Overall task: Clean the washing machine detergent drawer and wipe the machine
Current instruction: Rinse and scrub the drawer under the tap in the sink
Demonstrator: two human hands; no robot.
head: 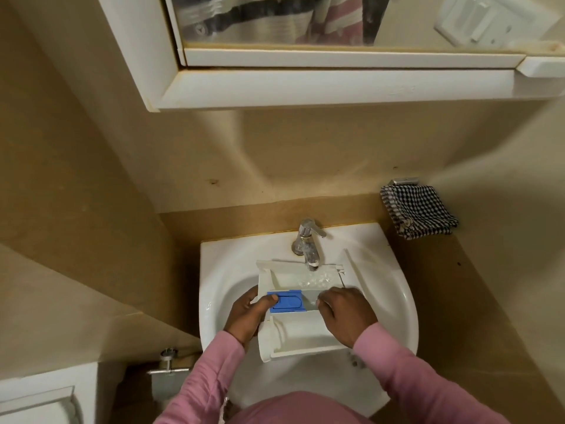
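The white detergent drawer (301,336) lies across the basin of a white sink (394,295), its far end under the chrome tap (309,243), where water runs into it. A blue insert (287,301) sits in the drawer's middle compartment. My left hand (246,316) grips the drawer's left wall, thumb pressed on the blue insert. My right hand (347,315) lies over the drawer's right side with its fingers curled down into the middle compartment; what they touch is hidden.
A black-and-white checked cloth (417,211) hangs from a wall hook to the right of the sink. A white mirror cabinet (305,87) juts out overhead. A white fixture (39,399) stands at lower left, a metal valve (168,362) beside it.
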